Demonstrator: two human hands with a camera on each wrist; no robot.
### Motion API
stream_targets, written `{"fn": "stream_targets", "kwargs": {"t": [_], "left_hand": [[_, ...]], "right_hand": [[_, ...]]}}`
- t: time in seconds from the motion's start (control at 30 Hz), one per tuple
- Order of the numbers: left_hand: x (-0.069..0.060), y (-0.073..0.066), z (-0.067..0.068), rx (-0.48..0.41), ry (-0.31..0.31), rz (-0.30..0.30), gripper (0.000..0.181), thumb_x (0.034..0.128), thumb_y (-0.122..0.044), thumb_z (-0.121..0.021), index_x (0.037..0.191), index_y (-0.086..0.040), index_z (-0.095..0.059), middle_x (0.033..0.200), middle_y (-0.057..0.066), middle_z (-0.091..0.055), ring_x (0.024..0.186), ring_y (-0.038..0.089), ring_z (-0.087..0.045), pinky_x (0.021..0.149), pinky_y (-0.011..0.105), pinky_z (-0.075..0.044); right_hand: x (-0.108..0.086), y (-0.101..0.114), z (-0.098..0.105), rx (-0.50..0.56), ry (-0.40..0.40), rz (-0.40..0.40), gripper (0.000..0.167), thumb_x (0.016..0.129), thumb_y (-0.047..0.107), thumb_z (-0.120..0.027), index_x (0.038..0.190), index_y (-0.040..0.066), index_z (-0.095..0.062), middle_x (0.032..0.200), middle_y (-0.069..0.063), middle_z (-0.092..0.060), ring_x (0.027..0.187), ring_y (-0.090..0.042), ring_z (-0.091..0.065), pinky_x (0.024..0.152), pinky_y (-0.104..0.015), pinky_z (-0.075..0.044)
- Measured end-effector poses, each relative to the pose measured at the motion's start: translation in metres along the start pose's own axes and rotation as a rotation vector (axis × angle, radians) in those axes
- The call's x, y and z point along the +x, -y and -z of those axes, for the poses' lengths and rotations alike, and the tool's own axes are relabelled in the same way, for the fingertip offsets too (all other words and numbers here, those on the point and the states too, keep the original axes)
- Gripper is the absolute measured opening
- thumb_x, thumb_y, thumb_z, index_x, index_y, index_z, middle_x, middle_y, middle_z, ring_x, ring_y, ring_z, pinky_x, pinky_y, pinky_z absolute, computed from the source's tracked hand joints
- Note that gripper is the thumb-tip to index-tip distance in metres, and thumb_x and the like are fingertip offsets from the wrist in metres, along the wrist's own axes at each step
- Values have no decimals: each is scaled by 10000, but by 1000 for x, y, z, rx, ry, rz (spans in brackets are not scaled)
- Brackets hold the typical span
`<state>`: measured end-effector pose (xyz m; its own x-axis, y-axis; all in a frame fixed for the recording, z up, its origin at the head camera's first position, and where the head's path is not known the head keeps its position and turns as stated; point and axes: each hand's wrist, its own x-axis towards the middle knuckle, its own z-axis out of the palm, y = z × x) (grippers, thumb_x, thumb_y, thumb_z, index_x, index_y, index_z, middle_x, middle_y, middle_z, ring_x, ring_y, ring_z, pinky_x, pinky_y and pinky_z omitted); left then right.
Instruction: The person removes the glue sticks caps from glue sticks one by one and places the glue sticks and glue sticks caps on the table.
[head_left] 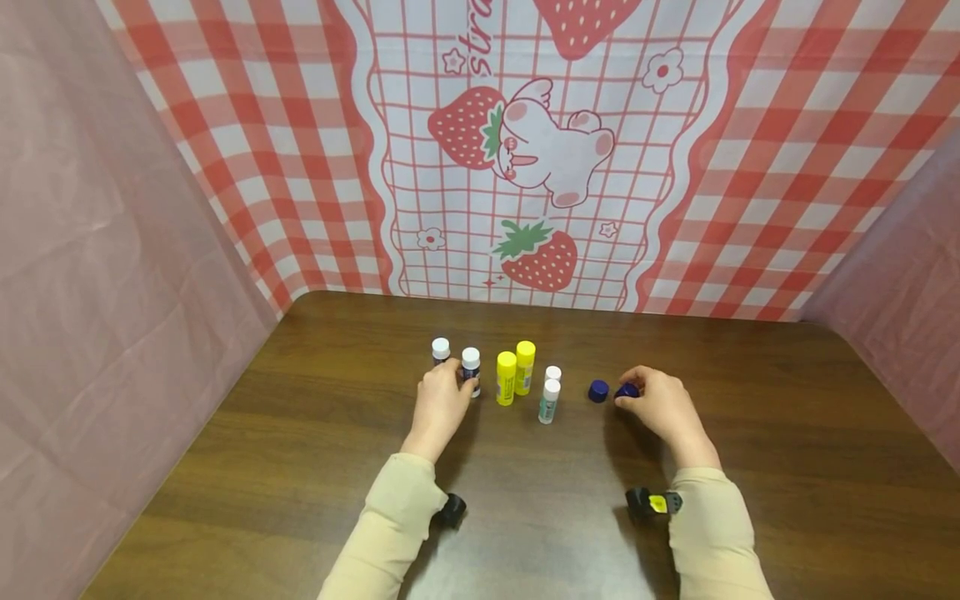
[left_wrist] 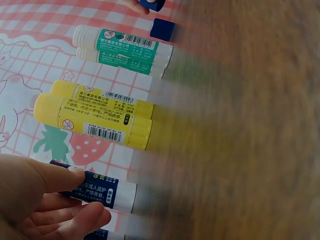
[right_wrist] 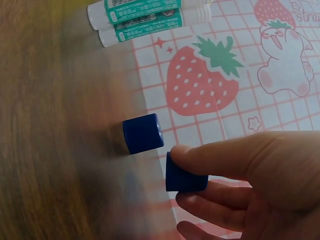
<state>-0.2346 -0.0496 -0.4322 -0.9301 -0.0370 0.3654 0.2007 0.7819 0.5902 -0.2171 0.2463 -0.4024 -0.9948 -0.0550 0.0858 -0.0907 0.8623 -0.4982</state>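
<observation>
Cream sleeve (head_left: 716, 533) nearest, right hand (head_left: 663, 406) pinches blue cap (right_wrist: 184, 176).

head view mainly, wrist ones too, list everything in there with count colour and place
navy glue sticks: 2, navy with white tops, left end of the group
yellow glue sticks: 2, yellow, right of the navy pair
green-label glue sticks: 2, white and green, right of the yellow pair
small cylinders: 2, dark blue, right of all the sticks
table: 1, brown, under everything
printed cloth: 1, red and white, behind the table
drapes: 2, pink, one each side
wrist devices: 2, black, at the wrists
sleeves: 2, pale yellow, on the arms
left hand: 1, bare, holding the right-hand navy stick
right hand: 1, bare, pinching the right-hand cylinder
</observation>
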Motion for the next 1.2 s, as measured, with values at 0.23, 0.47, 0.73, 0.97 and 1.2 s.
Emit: {"fn": "stream_targets", "kwargs": {"t": [0.23,0.47,0.73,0.97,1.2], "left_hand": [[0,0,0,7,-17,7,184,784,-147,-695,914,-28,-644,853,108,-674,754,293,-646,664,428,-496],[0,0,2,61,-11,28,198,797,-213,-688,917,-63,-642,877,85,-679,755,302,-648,643,442,-486],[0,2,3,67,-12,36,205,797,-232,-688,904,-65,-636,846,76,-675,715,283,-642,610,426,-481],[0,3,3,69,-11,53,219,796,-243,-690,905,-59,-639,841,77,-676,714,285,-643,604,426,-481],[0,3,3,75,-28,77,245,794,-265,-691,922,-60,-651,862,71,-683,728,296,-647,610,436,-480]], "right_hand": [[2,-4,-3,-31,4,27,249,782,101,-660,1018,23,-651,1003,-238,-630,913,-392,-579,786,-528,-433],[2,-5,-3,-24,-18,23,274,763,30,-607,1035,13,-639,1041,-263,-605,953,-425,-560,789,-545,-422],[1,-4,-8,15,-39,-33,282,781,83,-656,1037,-20,-602,1005,-230,-635,904,-372,-579,791,-515,-422],[3,-5,-12,9,-61,-35,263,758,87,-679,996,-11,-624,951,-213,-643,865,-350,-581,754,-502,-424],[4,-9,-16,8,-74,-44,277,743,76,-680,994,-22,-618,925,-225,-627,861,-376,-575,744,-503,-423]]}}
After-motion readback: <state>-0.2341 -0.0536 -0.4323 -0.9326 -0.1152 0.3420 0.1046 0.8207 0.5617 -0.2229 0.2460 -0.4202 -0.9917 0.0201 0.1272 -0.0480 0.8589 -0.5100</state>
